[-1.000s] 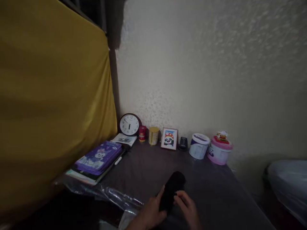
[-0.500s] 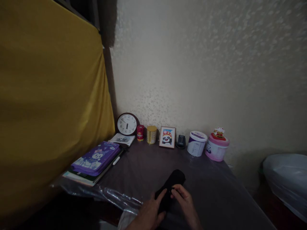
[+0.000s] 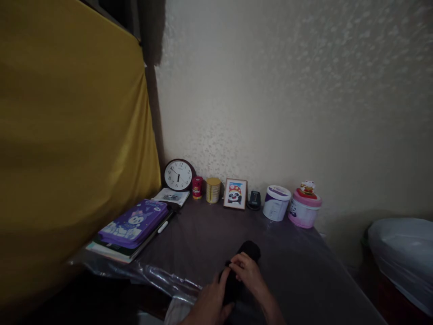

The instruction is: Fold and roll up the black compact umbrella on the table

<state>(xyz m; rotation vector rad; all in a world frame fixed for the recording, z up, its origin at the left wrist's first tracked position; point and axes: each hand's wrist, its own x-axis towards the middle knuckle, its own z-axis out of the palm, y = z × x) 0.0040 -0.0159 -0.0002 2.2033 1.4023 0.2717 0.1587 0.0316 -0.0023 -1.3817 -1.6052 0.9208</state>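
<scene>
A long black rolled bundle [image 3: 251, 249], soft-looking like a folded umbrella, lies slantwise on the dark table near its front. Wrapped along its left side is my left hand [image 3: 210, 298], the thumb low and the index finger stretched up along it. My right hand [image 3: 246, 270] is bent over the middle of the bundle, its thumb and fingertips pinched close to my left index fingertip. A small dark bit of the bundle shows at the pinch; its exact shape is too dark to tell. Both hands cover much of the bundle's lower part.
Along the wall stand a clock [image 3: 178, 175], a red can [image 3: 197, 188], a yellow tin [image 3: 213, 190], a framed panda picture [image 3: 235, 194], a small black device [image 3: 254, 200] and two tubs [image 3: 276, 205]. A purple case [image 3: 133, 224] lies on books at left; plastic sheeting [image 3: 162, 280] edges the table.
My right hand has moved left across the bundle, its pinch now beside my left index fingertip. My left hand stays on the bundle. The view has shifted very slightly.
</scene>
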